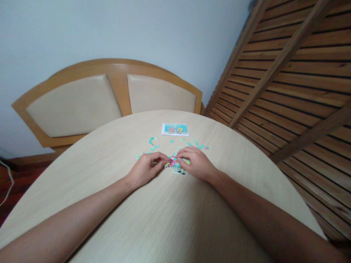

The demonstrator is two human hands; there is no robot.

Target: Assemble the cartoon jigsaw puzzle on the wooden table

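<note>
A partly joined jigsaw puzzle (177, 167) in pink, yellow and teal lies on the table between my hands. My left hand (146, 166) reaches its left side, with thumb and forefinger brought together at a small puzzle piece by the pink part. From the right, my right hand (197, 162) bends over the puzzle and covers some of it. Its thumb and forefinger close in at the puzzle's upper middle, on what looks like a piece there; the fingers partly hide it. Loose puzzle pieces (151, 141) lie scattered beyond both hands.
A picture card (175, 129) with a pink and a yellow cartoon figure lies behind the pieces. The round wooden table (115, 146) has a padded headboard (79, 102) against the wall beyond it. A slatted wooden panel (287, 80) leans at the right.
</note>
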